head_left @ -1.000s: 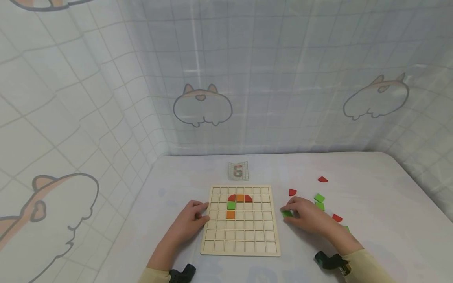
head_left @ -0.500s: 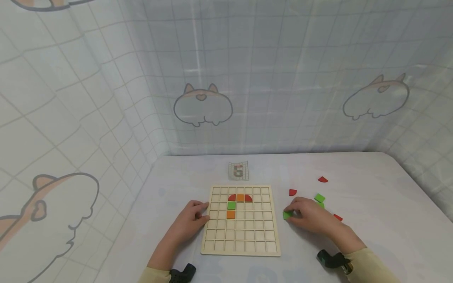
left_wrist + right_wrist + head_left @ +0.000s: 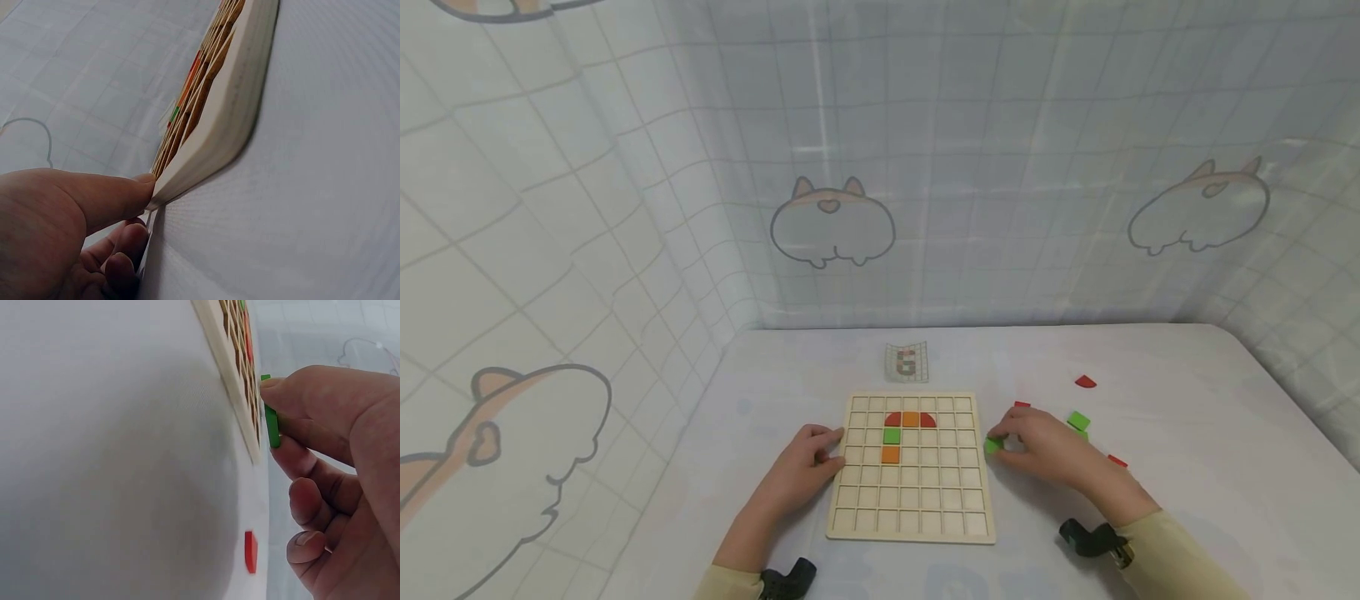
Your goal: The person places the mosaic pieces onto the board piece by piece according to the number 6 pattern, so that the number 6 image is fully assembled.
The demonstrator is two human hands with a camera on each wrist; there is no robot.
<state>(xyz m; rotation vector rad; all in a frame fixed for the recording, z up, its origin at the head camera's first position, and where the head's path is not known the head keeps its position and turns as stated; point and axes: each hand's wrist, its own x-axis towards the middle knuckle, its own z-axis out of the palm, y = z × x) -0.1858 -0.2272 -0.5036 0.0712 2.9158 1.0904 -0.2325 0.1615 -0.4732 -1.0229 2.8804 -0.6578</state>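
In the head view a wooden grid board (image 3: 910, 527) lies on the table. My left hand (image 3: 801, 467) rests at its left edge, thumb and index fingertips touching the side; in the left wrist view the thumb (image 3: 115, 199) lies along the board's edge (image 3: 231, 119). My right hand (image 3: 1041, 446) pinches a green square tile (image 3: 992, 445) close to the board's right edge. In the right wrist view the tile (image 3: 272, 425) is edge-on between thumb and fingers. Set in the grid are red quarter-round tiles (image 3: 928, 420), orange squares (image 3: 890, 454) and a green square (image 3: 891, 435).
Behind the board lies a small printed pattern card (image 3: 906, 362). To the right are loose green tiles (image 3: 1078, 420) and red pieces (image 3: 1086, 382), some partly hidden by the right hand. A patterned curtain (image 3: 985, 208) encloses the table's back and sides.
My right hand has shifted slightly right, then left to the board's right edge, with the green tile between its fingers. The left hand and the board stay in place.
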